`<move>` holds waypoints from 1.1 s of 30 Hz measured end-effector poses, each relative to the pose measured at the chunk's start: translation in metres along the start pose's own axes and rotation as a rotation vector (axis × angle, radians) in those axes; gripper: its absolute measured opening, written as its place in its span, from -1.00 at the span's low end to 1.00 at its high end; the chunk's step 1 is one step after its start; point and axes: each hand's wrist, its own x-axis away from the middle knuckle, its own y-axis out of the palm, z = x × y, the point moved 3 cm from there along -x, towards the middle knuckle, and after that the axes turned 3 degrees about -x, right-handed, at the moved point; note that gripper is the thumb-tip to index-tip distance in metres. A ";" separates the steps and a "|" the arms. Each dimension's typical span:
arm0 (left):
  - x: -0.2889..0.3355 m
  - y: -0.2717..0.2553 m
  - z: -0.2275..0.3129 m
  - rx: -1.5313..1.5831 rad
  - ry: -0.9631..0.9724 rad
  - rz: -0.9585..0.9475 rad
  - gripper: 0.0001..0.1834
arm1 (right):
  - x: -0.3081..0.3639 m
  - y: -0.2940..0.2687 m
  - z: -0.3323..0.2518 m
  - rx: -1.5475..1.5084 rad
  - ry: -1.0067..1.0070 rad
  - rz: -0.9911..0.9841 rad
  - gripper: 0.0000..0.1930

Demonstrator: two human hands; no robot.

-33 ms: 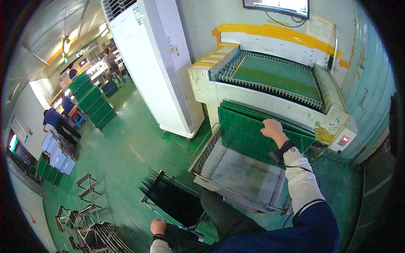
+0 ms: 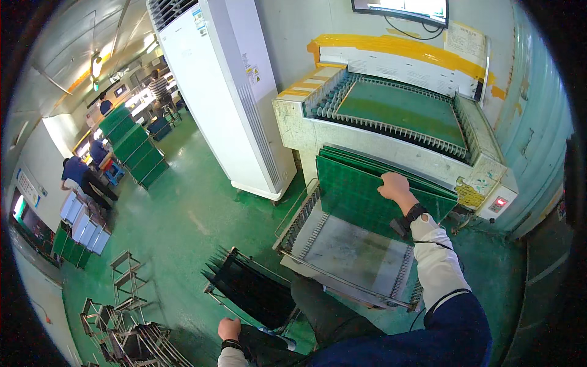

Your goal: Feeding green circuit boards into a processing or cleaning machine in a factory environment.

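Note:
My right hand is closed on the top edge of a green circuit board panel, the front one of several. These panels stand leaning back in a slotted metal rack in front of me. A dark band with a small black block is on my right wrist. Low in the view, my left hand is curled into a fist beside my leg, and nothing shows in it. Near it stands a low wire rack filled with dark thin panels.
Beyond the rack stands a roller conveyor machine carrying a flat green panel. A tall white air conditioner is left of it. Metal frames lie at lower left. People work farther off near stacked green panels.

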 end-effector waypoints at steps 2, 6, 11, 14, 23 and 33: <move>0.000 0.000 0.001 -0.007 -0.006 -0.011 -0.63 | -0.002 0.001 0.002 0.028 0.057 -0.099 -0.63; 0.001 -0.003 0.004 -0.004 -0.022 -0.016 -0.62 | -0.001 0.000 0.002 0.029 0.059 -0.096 -0.63; 0.003 -0.005 0.003 -0.029 -0.033 -0.045 -0.60 | 0.001 -0.003 -0.003 0.036 0.066 -0.097 -0.64; 0.006 -0.009 0.008 -0.013 -0.030 -0.042 -0.59 | 0.005 -0.005 -0.001 0.027 0.019 -0.018 -0.73; 0.000 0.000 0.000 -0.002 -0.035 -0.050 -0.58 | 0.003 0.000 0.000 0.030 -0.001 0.004 -0.74; 0.004 -0.004 0.003 0.005 -0.016 -0.003 -0.61 | 0.005 -0.003 -0.002 0.029 0.025 -0.019 -0.73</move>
